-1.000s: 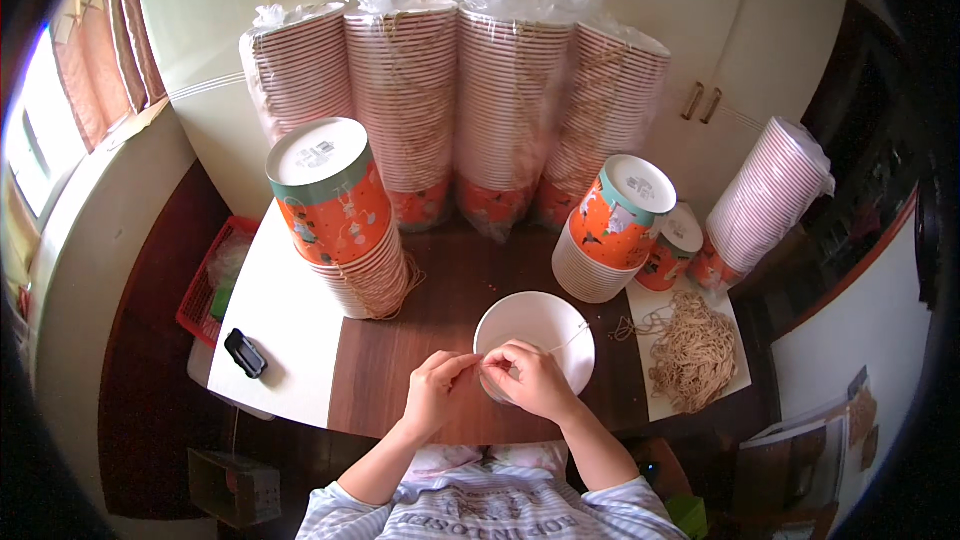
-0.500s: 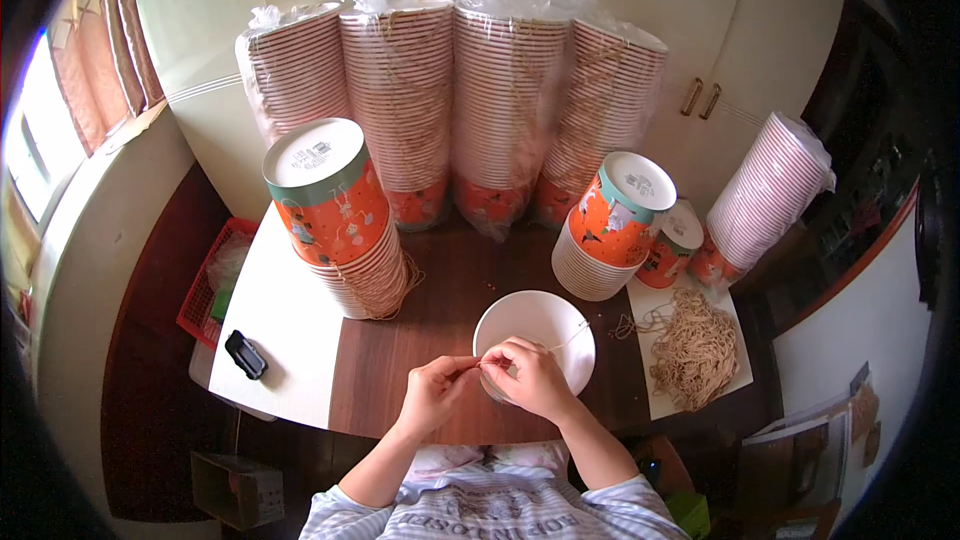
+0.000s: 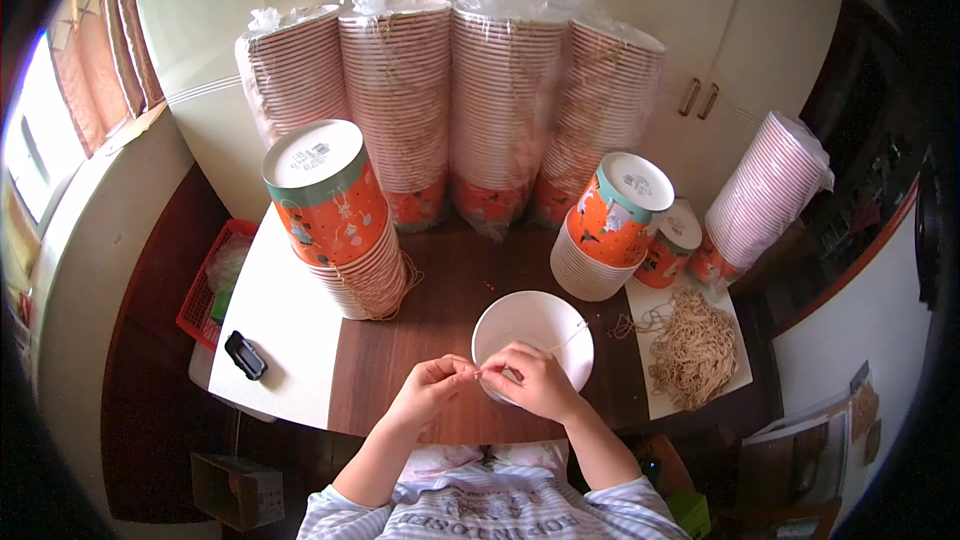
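Note:
In front of me a white paper bucket (image 3: 515, 315) stands with its open mouth up. A thin pale string (image 3: 568, 337) runs from its right rim across the mouth and goes behind my right hand (image 3: 528, 377). The right hand is closed in a pinch over the bucket's near-left rim, apparently on that string. My left hand (image 3: 435, 386) is closed too, thumb and finger pressed together. Its fingertips meet the right hand's at the rim; the tiny thing between them is too small to make out.
A tangled heap of beige string (image 3: 693, 350) lies on the right. Orange-and-green buckets sit upside down on nested stacks, one at left (image 3: 330, 200), one at right (image 3: 620, 210). Tall plastic-wrapped bucket stacks (image 3: 505, 100) line the back. A small black case (image 3: 246, 355) lies at left.
Both hands stay pinched together at the bucket's rim. The left hand and its fingertips have shifted slightly to the left; the bucket has hardly moved.

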A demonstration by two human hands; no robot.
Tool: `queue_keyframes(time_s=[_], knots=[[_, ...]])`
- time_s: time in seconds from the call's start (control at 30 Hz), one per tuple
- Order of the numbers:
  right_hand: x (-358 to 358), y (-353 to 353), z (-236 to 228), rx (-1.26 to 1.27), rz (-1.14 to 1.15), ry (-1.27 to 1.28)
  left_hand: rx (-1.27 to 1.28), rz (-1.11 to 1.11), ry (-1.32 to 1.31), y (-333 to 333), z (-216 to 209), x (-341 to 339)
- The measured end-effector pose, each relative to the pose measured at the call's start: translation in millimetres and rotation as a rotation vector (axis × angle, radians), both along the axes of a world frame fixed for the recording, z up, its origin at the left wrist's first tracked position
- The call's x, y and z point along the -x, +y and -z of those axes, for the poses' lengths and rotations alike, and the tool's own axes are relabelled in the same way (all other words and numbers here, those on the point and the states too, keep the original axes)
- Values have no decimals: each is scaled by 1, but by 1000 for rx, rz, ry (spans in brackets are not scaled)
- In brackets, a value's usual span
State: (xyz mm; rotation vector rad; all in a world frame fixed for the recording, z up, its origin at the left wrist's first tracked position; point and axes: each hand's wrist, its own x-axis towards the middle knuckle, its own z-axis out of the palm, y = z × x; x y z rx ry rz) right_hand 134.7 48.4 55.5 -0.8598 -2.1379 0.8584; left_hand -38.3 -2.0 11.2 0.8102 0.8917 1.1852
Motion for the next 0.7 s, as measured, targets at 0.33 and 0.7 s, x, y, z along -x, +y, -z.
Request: queue_keyframes(time_s=[0.33,0.7], knots=[[-2,-1,4,-283,-88,80,61,107,-103,3,-8,-2],[0,3,9,-203,-14,140,-294,17,223,5,-8,-3]])
